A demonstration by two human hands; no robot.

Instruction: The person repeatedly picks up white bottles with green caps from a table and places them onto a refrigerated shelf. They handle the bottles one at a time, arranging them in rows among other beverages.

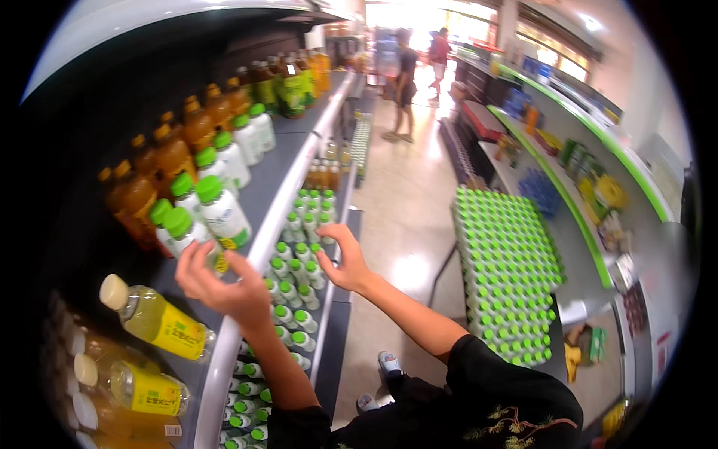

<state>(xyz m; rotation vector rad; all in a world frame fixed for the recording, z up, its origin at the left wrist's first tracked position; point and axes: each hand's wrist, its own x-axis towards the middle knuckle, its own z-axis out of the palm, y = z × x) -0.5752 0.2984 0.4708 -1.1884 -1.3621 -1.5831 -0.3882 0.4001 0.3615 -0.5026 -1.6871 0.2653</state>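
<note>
My left hand point(230, 290) reaches over the upper shelf, its fingers apart and partly curled. Its fingertips overlap the lower part of a white bottle with a green cap point(179, 223); whether they touch it I cannot tell. Right behind stands another white bottle point(223, 213), with more in a double row running back. My right hand point(345, 258) is out past the shelf edge with thumb and fingers curved apart and nothing between them. Below it, a lower shelf carries many small white green-capped bottles point(303, 288).
Amber bottles point(176, 150) stand behind the white ones. Large yellow-labelled bottles point(164, 322) fill the near end of the upper shelf. Across the aisle is a big block of green-capped bottles point(505, 273), beside a green-edged shelf unit point(591, 232). Two people point(406, 82) are farther down the aisle.
</note>
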